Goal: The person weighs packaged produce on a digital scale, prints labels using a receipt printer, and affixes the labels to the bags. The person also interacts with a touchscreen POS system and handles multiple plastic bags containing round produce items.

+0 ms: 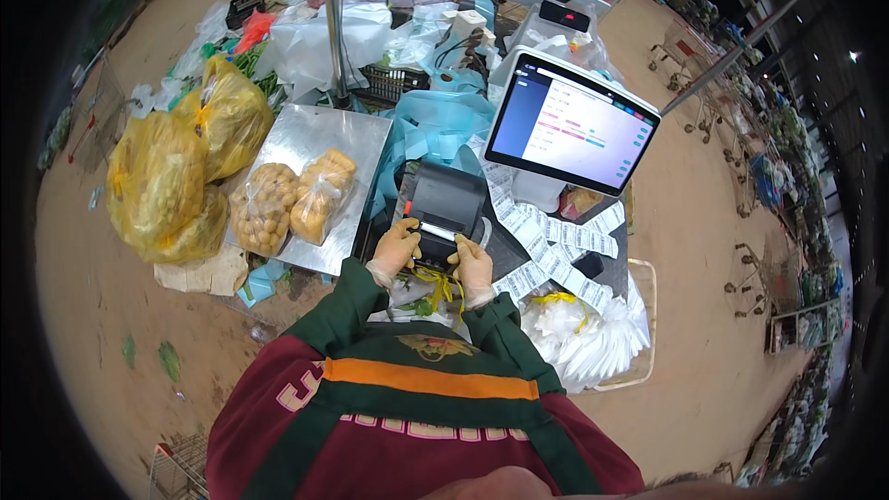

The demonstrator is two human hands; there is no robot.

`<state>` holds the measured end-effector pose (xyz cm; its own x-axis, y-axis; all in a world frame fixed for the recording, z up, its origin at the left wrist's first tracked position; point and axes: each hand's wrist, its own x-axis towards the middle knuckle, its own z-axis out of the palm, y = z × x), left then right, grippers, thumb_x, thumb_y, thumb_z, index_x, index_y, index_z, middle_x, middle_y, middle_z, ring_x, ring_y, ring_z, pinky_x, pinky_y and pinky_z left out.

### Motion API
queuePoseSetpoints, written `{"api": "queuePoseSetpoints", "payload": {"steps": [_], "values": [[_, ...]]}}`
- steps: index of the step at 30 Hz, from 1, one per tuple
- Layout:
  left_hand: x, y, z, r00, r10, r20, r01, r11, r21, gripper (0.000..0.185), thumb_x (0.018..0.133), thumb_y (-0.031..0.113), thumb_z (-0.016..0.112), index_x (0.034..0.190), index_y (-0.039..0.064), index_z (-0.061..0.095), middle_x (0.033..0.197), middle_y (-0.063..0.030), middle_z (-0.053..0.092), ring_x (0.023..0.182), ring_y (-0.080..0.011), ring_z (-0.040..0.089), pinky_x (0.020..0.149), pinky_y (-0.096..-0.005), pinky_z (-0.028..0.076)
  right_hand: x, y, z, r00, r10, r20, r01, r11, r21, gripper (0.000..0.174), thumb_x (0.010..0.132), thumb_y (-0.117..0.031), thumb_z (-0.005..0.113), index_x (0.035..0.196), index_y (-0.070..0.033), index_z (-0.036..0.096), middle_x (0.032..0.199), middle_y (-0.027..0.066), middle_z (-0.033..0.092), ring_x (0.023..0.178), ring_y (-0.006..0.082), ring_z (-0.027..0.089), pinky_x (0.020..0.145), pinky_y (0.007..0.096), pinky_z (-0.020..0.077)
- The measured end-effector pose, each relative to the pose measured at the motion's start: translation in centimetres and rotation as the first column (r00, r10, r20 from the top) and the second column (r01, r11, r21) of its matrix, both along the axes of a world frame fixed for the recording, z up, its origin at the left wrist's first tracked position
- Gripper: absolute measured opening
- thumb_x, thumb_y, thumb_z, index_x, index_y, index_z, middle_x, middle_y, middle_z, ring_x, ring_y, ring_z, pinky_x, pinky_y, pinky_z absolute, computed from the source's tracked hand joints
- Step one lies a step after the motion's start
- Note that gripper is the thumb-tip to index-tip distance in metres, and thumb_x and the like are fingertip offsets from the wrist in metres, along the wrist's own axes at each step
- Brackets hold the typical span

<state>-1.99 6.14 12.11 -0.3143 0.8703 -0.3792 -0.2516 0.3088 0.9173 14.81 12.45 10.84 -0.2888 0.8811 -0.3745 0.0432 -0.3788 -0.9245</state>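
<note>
Both my hands wear thin pale gloves and are at the front of a black label printer (448,194). My left hand (396,248) touches the printer's left front edge; my right hand (472,264) is at its right front. Between them a white label strip (438,231) shows at the printer's slot; whether my fingers pinch it I cannot tell. Left of the printer, a steel weighing plate (347,135) bears a clear bag of small round brown pieces (262,212) and a clear bag of larger golden-brown pieces (323,198).
A lit screen (573,121) stands at the right behind the printer. Printed label strips (549,250) lie across the counter, above white plastic bags (590,340) in a basket. Full yellow bags (156,184) lie left of the plate. A metal pole (335,35) rises behind it.
</note>
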Motion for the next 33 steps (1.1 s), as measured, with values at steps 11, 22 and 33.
{"api": "queuePoseSetpoints", "payload": {"steps": [11,22,33], "values": [[-1.8,1.8,-1.0,0.983,-0.141,0.116,0.141,0.990,0.015,0.018,0.089,0.017,0.052,0.103,0.006,0.051,0.064,-0.0053,0.058,0.042,-0.0149,0.050,0.038,-0.0260,0.036,0.0,0.0,-1.2,0.989,0.099,0.113,-0.110,0.990,0.091,0.033,0.094,-0.019,0.051,0.124,-0.004,0.054,0.068,0.0022,0.058,0.046,0.0083,0.046,0.045,0.0218,0.0406],[-0.3,1.4,-0.9,0.911,-0.262,0.317,0.261,0.964,0.047,0.028,0.094,0.022,0.050,0.113,0.001,0.053,0.106,-0.0144,0.064,0.087,-0.0238,0.066,0.069,-0.0302,0.051,0.7,0.7,-0.5,0.989,-0.048,0.137,-0.007,0.925,0.379,0.030,0.092,-0.019,0.056,0.118,-0.005,0.060,0.074,0.0010,0.060,0.054,0.0068,0.048,0.050,0.0237,0.0416],[-4.6,-0.5,-0.2,0.959,0.282,0.038,-0.276,0.887,0.370,0.017,0.091,0.014,0.054,0.098,0.001,0.062,0.079,-0.0013,0.063,0.068,-0.0070,0.055,0.061,-0.0219,0.042,3.2,16.2,9.5,0.922,-0.274,0.275,-0.078,0.562,0.823,0.021,0.096,-0.012,0.044,0.117,-0.009,0.051,0.111,0.0082,0.065,0.066,0.0193,0.063,0.062,0.0295,0.0498]]}}
